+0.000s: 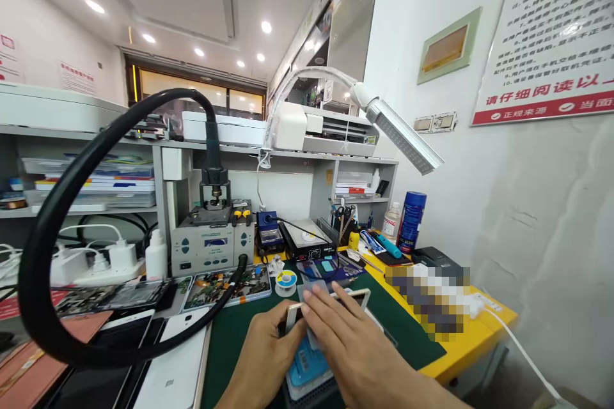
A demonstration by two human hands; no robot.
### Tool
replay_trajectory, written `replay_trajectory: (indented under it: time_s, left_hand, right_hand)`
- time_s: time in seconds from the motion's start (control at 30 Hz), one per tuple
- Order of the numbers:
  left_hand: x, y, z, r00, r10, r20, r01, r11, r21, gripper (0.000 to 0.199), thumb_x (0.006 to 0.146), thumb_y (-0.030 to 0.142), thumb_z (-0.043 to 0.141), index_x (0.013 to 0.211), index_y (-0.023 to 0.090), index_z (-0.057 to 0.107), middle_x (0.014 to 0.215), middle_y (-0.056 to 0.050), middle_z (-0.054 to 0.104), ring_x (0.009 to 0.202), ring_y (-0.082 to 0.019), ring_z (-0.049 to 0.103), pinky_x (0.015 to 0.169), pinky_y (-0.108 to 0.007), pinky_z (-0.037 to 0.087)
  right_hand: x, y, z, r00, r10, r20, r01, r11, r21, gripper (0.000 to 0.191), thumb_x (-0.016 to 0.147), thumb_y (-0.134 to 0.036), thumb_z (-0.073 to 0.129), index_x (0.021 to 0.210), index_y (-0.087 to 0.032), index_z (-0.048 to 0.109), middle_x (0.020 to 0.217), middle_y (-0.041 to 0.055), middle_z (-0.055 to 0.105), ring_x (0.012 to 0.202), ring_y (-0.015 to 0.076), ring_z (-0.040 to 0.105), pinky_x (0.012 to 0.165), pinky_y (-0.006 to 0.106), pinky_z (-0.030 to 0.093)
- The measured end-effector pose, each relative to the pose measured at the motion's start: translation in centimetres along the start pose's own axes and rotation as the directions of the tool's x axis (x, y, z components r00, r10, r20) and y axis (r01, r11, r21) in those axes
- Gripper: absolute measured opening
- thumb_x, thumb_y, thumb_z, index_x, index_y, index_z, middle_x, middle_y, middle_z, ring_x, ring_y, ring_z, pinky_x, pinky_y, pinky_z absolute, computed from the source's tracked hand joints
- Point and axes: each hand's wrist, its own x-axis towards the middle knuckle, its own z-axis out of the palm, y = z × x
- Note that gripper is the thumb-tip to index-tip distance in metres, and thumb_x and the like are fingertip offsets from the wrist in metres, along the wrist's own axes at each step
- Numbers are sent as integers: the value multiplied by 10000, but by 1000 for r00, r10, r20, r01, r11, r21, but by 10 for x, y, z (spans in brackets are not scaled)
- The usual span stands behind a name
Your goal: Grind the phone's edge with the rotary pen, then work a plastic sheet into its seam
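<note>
My left hand [266, 351] is closed on the near left edge of a white-edged phone or tablet [361, 296], thumb and fingers pinching its rim. The device is tilted up, and most of its face is hidden by my hands. My right hand [352, 339] lies across it with fingers stretched out flat. A translucent plastic sheet [314, 287] shows beneath these fingertips; whether they grip it I cannot tell. Below both hands is a blue piece with a printed label [303, 363], in what looks like a clear case over a dark box.
A green mat [412, 348] covers the bench. A black hose [36, 268] loops from the hot-air station [211, 249] across the left. Nearby are a solder spool [286, 281], a tray of circuit boards [230, 287], and a white tablet [170, 364]. A lamp [405, 134] hangs above right.
</note>
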Motion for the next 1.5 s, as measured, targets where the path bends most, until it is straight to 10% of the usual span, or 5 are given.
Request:
replay_trajectory:
  time_s: [0.77,1.27,1.5]
  left_hand:
    - [-1,-6,-4,1000,8,25,-6,997,-76,409,874,567,675,902,161,710,844,-34,712,782,-206,611,695,-261,497]
    - [-6,-5,3,997,5,-77,-5,1000,2,464,843,636,685,919,180,721,929,-56,767,906,-260,672,817,-308,551]
    - [-5,-12,6,990,-60,-130,65,997,38,683,708,832,661,927,194,766,889,-79,788,879,-294,715,772,-312,590]
  right_hand:
    - [-4,-11,1,962,268,-54,-267,963,31,479,991,-76,421,1456,-58,533,1517,172,552,1424,346,501,1164,666,400]
    - [-11,-14,3,967,227,-113,-215,971,108,525,961,-84,450,1483,-86,504,1448,176,602,1426,342,485,1195,614,395]
    - [-5,-21,17,906,270,-326,-215,957,196,343,1003,-157,448,1283,-125,644,1322,147,712,1299,318,633,1161,633,415]
